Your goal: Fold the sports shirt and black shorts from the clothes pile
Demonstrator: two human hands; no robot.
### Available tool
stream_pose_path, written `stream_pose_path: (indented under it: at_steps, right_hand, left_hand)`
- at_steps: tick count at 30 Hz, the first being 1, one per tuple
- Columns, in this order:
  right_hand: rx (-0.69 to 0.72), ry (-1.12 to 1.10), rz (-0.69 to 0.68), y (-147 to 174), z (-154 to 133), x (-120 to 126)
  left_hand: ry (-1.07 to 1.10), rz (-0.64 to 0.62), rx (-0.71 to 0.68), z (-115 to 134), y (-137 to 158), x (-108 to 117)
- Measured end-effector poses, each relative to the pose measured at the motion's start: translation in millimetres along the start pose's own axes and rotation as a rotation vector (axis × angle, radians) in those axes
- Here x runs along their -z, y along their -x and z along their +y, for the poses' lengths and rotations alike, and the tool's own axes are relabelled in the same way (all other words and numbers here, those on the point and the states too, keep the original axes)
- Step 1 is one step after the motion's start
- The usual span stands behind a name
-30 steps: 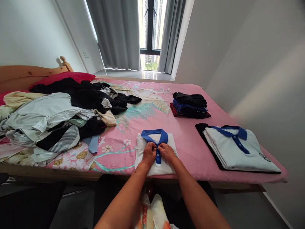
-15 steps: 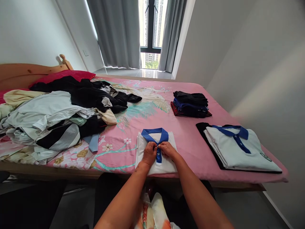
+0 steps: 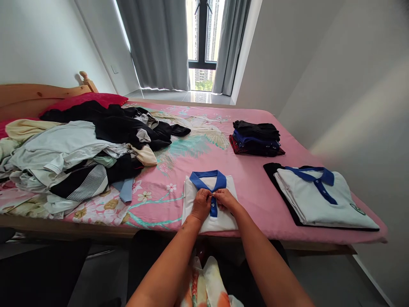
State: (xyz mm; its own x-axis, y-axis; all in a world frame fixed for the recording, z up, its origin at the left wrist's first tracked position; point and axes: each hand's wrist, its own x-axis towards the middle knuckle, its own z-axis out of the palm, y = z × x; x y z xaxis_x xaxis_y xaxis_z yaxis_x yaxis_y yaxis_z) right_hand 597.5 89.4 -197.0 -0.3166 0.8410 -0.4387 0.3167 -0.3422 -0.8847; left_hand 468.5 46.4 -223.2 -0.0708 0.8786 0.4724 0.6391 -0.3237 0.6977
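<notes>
Right in front of me a folded white polo shirt [image 3: 223,221] with a blue collar and blue button placket lies on the bed, its collar pointing away from me. My left hand [image 3: 202,204] pinches the left side of the placket just below the collar. From the other side, my right hand [image 3: 225,199] pinches the placket's right edge, its fingertips meeting those of the left. The top button is hidden between the fingers. Lower buttons show on the blue strip beneath them.
The bed [image 3: 255,183] has a pink floral sheet. A heap of loose clothes [image 3: 70,145] covers its left side. A stack of dark folded clothes [image 3: 255,138] sits at the back right, and folded white polo shirts [image 3: 322,200] lie on black cloth near the right edge.
Both hands stay at the top of the placket, with only slight finger movement at the button. The shirt has not visibly moved on the bed.
</notes>
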Motion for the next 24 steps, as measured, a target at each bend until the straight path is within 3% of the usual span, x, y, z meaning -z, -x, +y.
stream_pose_path:
  at_steps: [13, 24]
  right_hand:
    - [0.065, 0.113, 0.045, 2, 1, -1]
    - [0.387, 0.423, 0.414, 14, 21, -14]
  left_hand:
    - [0.006, 0.005, 0.004, -5, 3, -4]
    - [0.071, 0.053, 0.111, -5, 1, -5]
